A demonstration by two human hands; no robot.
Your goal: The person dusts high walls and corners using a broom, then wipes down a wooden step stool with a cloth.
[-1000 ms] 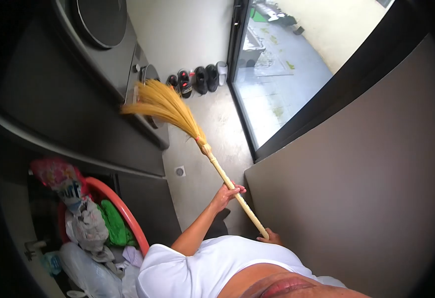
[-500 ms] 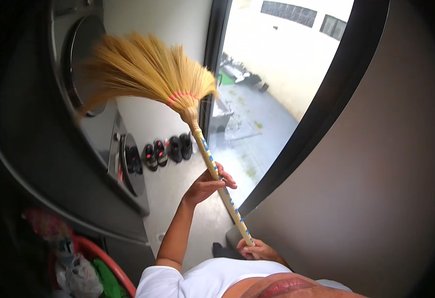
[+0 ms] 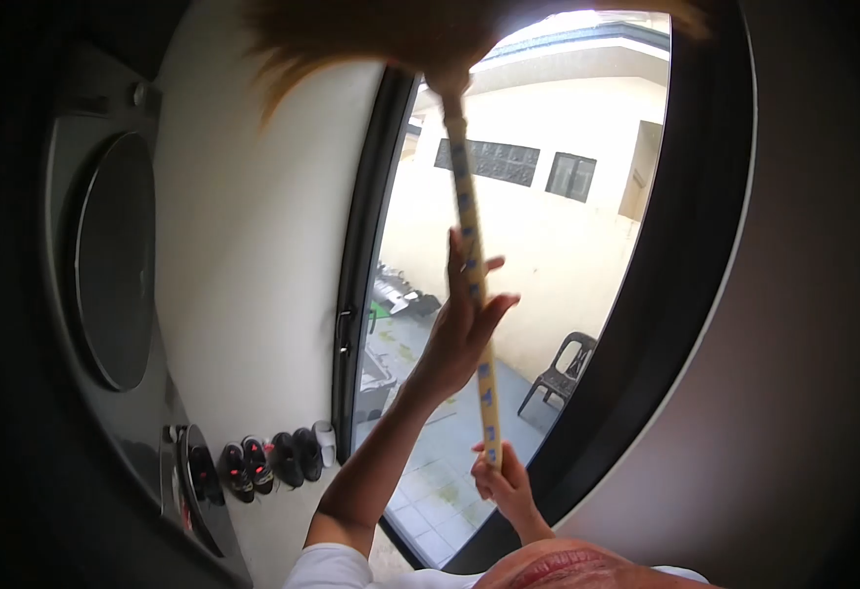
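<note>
A straw broom (image 3: 490,407) is held bristles-up before me, its pale handle printed with blue marks. The fanned head reaches the top edge of the view and is partly cut off and blurred. My left hand (image 3: 461,329) steadies the middle of the handle, fingers behind it and thumb at its right side, in a loose grip. Lower down, my right hand (image 3: 505,479) is closed round the handle's bottom end. Behind the broom is a tall doorway with a dark frame (image 3: 363,255).
Two front-loading machines (image 3: 111,265) line the left side. Several shoes (image 3: 293,458) stand along the wall by the doorway. Outside are a dark plastic chair (image 3: 560,373), a grey bin (image 3: 375,381) and a pale building wall (image 3: 567,260). A plain wall (image 3: 666,442) rises on the right.
Both hands have risen with the broom, whose head has gone up to the top of the view and stands more upright. My view has tilted up, showing more outdoors.
</note>
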